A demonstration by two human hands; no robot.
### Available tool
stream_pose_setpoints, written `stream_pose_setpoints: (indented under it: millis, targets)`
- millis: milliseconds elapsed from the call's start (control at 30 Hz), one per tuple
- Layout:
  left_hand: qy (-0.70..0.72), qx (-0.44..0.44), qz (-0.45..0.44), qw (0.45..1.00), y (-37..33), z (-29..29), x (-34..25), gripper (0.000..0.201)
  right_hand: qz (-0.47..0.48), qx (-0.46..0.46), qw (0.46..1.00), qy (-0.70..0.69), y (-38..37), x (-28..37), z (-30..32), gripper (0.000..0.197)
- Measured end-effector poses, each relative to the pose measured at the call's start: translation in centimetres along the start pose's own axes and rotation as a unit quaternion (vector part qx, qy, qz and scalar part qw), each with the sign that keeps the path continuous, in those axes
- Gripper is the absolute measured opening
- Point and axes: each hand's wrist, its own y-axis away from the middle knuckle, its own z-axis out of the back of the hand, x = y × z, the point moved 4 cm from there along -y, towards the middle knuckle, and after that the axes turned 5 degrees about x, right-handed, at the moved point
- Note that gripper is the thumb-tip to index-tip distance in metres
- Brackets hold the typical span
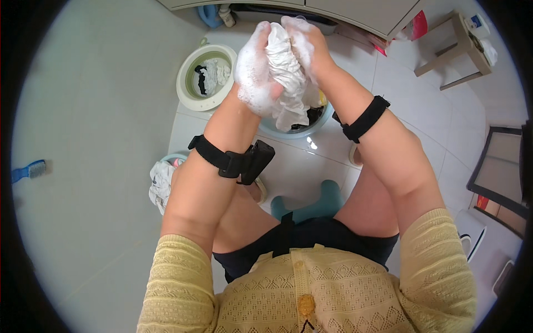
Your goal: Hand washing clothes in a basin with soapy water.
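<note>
Scrubbing step: our left hand (254, 75) and right hand (304, 41), fingers clenched, wring soapy white cloth (286, 72) at upper centre; next, we judge, rinsing over blue basin (294, 132).

Past my right arm, a red and white packet (417, 26) leans under the cabinet edge. On the wooden stool at the far right stands a small white container with a blue label (475, 22).

I see a pale tiled floor (100, 111) with light glinting off it near the middle. A small wooden stool (458, 50) stands at upper right, grey cabinet fronts (366, 14) run along the top, and a dark-framed panel (499, 166) leans at right.
</note>
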Motion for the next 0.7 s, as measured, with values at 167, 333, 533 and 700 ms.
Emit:
stream_pose_setpoints:
  millis: [167, 333, 533, 700]
  targets:
    - [0.151, -0.034, 0.104, 0.982, -1.4, 2.5, 0.2, 0.049, -0.206, 0.053, 0.955, -0.208, 1.2, 0.4, -1.2, 0.024]
    - [-0.454, 0.019, -0.282, 0.845, -1.5, 5.9, -1.9, 0.024, -0.115, 0.105, 0.968, -0.199, 1.3, 2.7, -1.9, 0.017]
    - [0.204, 0.227, 0.044, 0.951, -1.4, 5.6, 0.5, 0.023, 0.062, 0.096, 0.978, 0.175, 5.0, 5.4, -4.8, 0.016]
    - [0.115, 0.217, -0.017, 0.969, -2.7, 4.5, 4.2, 0.021, 0.201, 0.008, 0.941, 0.273, 2.4, 3.9, -2.3, 0.018]
